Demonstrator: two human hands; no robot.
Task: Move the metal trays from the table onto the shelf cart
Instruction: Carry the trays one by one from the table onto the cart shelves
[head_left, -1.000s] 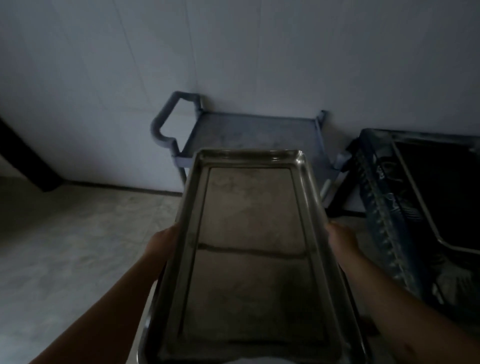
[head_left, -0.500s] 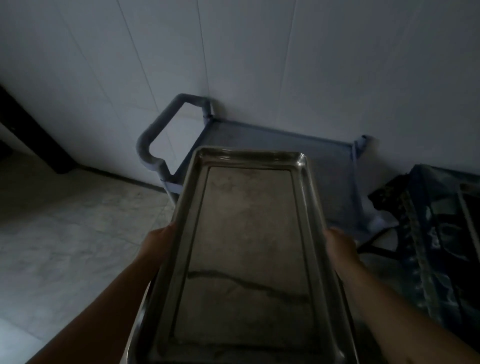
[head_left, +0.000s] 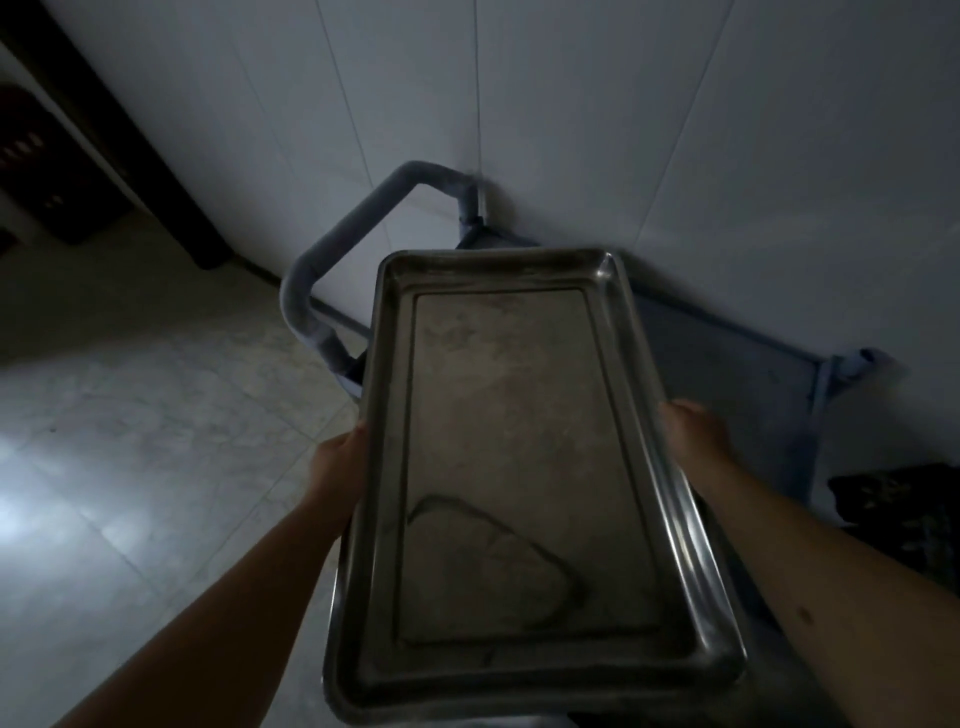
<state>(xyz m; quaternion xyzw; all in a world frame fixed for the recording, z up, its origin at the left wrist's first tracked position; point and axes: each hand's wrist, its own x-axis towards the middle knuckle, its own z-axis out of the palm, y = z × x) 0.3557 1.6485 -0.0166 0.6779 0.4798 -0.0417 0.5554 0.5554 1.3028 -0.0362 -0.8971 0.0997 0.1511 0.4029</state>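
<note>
A long rectangular metal tray (head_left: 509, 467) fills the middle of the view, held level in the air. My left hand (head_left: 337, 462) grips its left rim and my right hand (head_left: 693, 431) grips its right rim, both about halfway along. The tray's far end hangs over the grey-blue shelf cart (head_left: 727, 374), which stands against the white wall. The cart's curved handle (head_left: 332, 270) shows to the tray's left. Another rim edge peeks out beneath the tray at its lower left; I cannot tell what it belongs to.
A dark crate (head_left: 904, 514) sits at the right edge beside the cart. Pale tiled floor (head_left: 130, 441) spreads to the left. A dark door frame (head_left: 130, 145) runs along the upper left by the white wall (head_left: 623, 104).
The view has swung left and closer to the cart; the dark crate has slid almost out of sight at the right. The tray's far end now overlaps the cart's top shelf.
</note>
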